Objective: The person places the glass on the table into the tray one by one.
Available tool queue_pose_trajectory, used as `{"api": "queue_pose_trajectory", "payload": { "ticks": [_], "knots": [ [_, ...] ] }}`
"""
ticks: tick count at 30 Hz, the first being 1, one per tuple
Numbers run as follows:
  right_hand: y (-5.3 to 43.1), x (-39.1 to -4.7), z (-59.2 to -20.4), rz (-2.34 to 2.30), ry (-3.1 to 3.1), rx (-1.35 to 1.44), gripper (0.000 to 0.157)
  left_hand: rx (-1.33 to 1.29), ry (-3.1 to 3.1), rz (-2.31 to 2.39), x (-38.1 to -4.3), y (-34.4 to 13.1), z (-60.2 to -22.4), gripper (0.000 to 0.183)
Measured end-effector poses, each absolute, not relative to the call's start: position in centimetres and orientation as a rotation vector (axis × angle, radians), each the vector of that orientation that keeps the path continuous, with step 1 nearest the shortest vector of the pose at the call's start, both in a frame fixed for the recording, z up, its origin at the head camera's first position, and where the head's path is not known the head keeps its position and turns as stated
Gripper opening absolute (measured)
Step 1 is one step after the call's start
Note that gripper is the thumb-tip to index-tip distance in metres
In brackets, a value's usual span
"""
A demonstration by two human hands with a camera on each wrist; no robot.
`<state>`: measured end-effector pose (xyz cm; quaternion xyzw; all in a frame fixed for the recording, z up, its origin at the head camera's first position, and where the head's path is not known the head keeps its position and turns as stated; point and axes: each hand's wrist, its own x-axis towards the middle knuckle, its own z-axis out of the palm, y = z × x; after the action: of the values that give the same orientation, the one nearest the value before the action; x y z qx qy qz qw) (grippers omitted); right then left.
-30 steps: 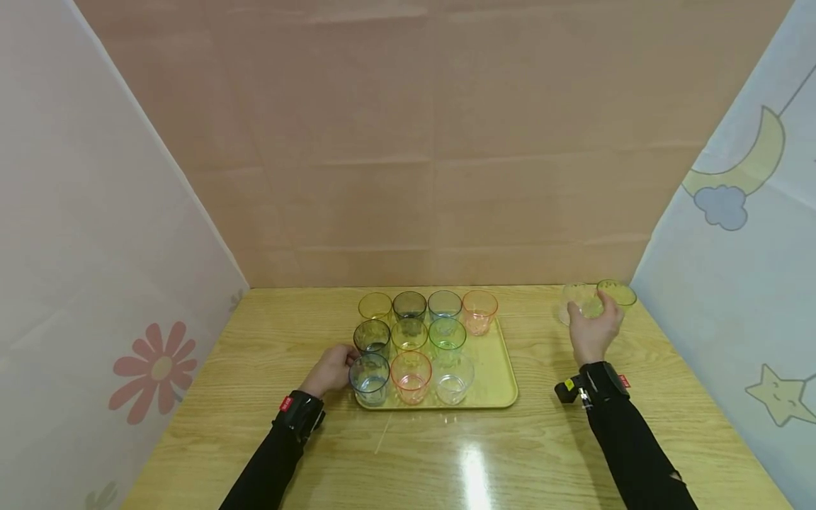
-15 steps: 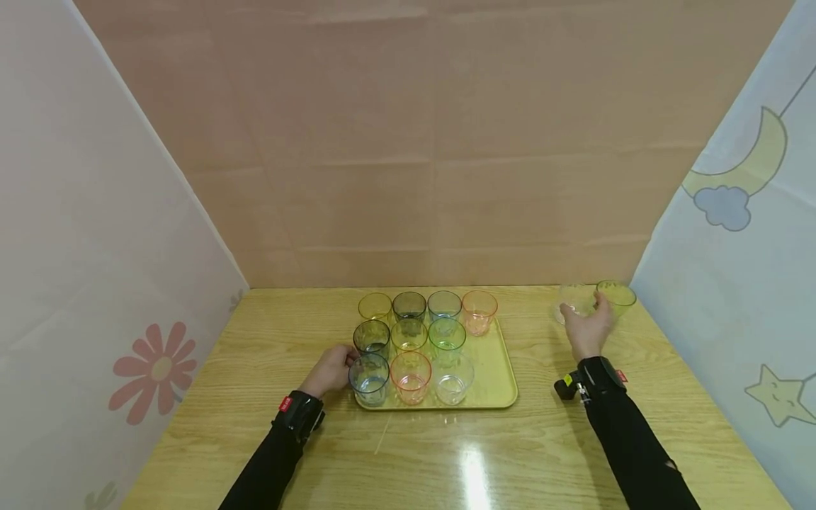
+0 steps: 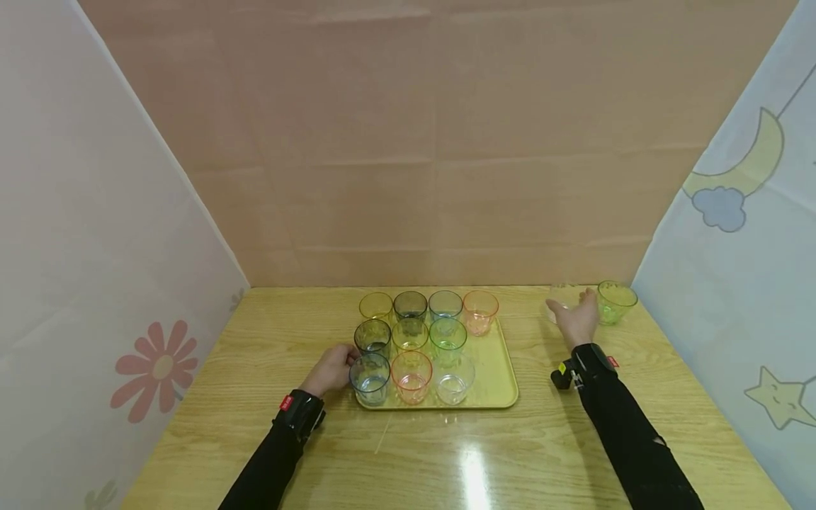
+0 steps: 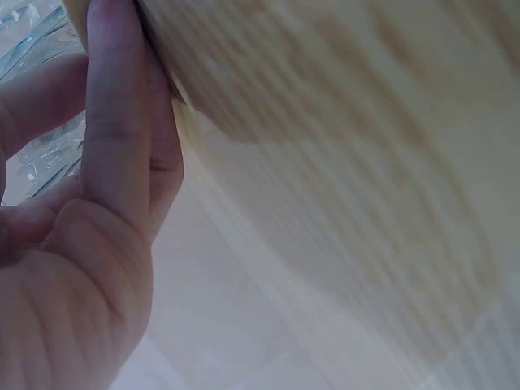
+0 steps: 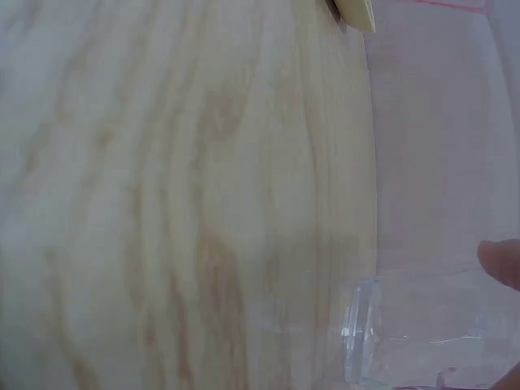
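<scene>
My left hand (image 3: pixel 331 370) is at the left edge of the yellow tray (image 3: pixel 497 375), beside the front glasses. In the left wrist view its fingers (image 4: pixel 118 122) and thumb grip the tray's edge, with part of a glass behind them. On the far right my right hand (image 3: pixel 579 320) holds a clear glass (image 3: pixel 558 292), thumb on its left side and fingers on its right; the hand covers part of it. The right wrist view shows this glass (image 5: pixel 422 341) with a thumb tip (image 5: pixel 500 262) against it. A green glass (image 3: pixel 616 304) stands just right of that hand.
Several coloured glasses stand in three rows on the tray, including a red-rimmed glass (image 3: pixel 411 379) and a clear glass (image 3: pixel 454 386) in front. A brown back wall (image 3: pixel 433 177) and patterned side panels bound the wooden table (image 3: pixel 433 460).
My right hand has moved left with the clear glass, away from the green glass, which now stands apart. My left hand and the tray have not moved.
</scene>
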<state>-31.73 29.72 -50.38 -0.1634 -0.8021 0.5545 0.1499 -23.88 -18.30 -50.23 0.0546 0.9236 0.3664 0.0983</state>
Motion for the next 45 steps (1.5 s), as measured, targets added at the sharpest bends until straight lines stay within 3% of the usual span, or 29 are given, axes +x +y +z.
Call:
{"api": "queue_pose_trajectory", "payload": {
  "ticks": [6,11,18,24,35,45],
  "knots": [
    [29.9,-32.3,-51.1,1.712,-2.268,-0.519,0.086,0.151,2.722,1.084,-23.9,-18.2,-50.4,0.015],
    [30.1,-33.0,-52.2,1.897,-2.080,-0.515,0.072,0.149,2.719,1.090,-23.9,-18.1,-50.4,0.014],
    [31.2,-35.3,-55.4,1.825,-2.066,-0.400,0.085,0.151,2.735,1.092,-23.8,-18.2,-50.2,0.014],
    [30.9,-35.3,-55.4,1.995,-1.945,-0.247,0.070,0.152,2.740,1.093,-23.8,-18.3,-50.3,0.015],
    [28.8,-33.3,-54.7,2.088,-2.052,0.106,0.067,0.171,2.765,1.074,-23.7,-18.4,-50.3,0.013],
    [25.3,-30.1,-51.6,2.074,-2.133,0.209,0.078,0.171,2.756,1.087,-23.7,-18.2,-50.1,0.015]
  ]
}}
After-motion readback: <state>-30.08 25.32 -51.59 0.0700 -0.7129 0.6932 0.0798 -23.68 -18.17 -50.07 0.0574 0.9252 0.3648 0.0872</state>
